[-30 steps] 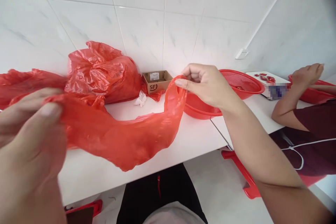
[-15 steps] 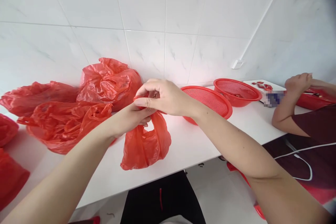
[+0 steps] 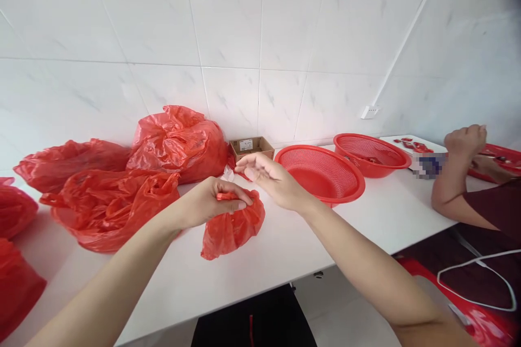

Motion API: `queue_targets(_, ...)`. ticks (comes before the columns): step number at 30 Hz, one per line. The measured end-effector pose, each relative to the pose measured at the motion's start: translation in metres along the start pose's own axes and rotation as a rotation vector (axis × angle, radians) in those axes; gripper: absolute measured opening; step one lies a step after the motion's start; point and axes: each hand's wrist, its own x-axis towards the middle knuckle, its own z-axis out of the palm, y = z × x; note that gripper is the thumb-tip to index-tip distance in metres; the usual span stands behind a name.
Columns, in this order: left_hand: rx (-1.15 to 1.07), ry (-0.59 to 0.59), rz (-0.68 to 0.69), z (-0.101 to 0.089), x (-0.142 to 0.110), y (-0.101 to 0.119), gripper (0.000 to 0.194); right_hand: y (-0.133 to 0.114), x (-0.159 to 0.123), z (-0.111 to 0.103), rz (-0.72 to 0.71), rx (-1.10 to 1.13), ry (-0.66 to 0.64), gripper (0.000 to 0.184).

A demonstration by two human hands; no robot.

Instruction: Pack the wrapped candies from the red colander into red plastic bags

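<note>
My left hand (image 3: pixel 209 203) pinches the gathered top of a small red plastic bag (image 3: pixel 234 230), which hangs or rests at the front of the white table (image 3: pixel 179 287). Whether the bag's base touches the table I cannot tell. Just above and to the right, my right hand (image 3: pixel 277 181) is off the bag, fingers stretched out and thumb apart, with nothing seen in it. Behind the fingers lies a small whitish scrap (image 3: pixel 228 174), too unclear to name.
Large red plastic bags (image 3: pixel 179 143) crowd the left and back. A small cardboard box (image 3: pixel 266 149) sits by the wall. To the right are a red plastic basket (image 3: pixel 358 190), a second red basket (image 3: pixel 405 160) and a co-worker's arm (image 3: pixel 456 184).
My right hand has come off the bag's top and opened, moving right. The bag's handle loop no longer shows. The view has tilted up slightly, and the cardboard box is now uncovered.
</note>
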Motion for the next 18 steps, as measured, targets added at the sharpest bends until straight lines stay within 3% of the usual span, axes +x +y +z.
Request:
queue_targets(2,0.244,0.146,0.086,0.006,0.002,-0.005,0.017,0.021,0.006,0.005,0.112,-0.004,0.001,0.021)
queue_targets(5,0.59,0.454,0.191,0.018,0.006,-0.018,0.029,0.044,0.009,0.01,0.224,0.087,-0.092,0.025)
queue_targets(9,0.65,0.618,0.362,0.025,0.01,-0.033,0.022,0.049,0.005,0.005,0.138,0.122,-0.187,0.022)
queue_targets(11,0.639,0.631,0.367,0.024,0.01,-0.04,0.018,0.048,0.003,-0.003,0.103,-0.003,-0.116,0.03)
queue_targets(15,0.682,0.548,0.182,0.027,-0.003,-0.055,0.028,0.06,0.003,-0.028,0.16,-0.388,0.067,0.039)
queue_targets(18,0.625,0.358,0.099,0.044,-0.029,-0.059,0.037,0.082,0.008,-0.049,0.296,-0.638,0.189,0.035)
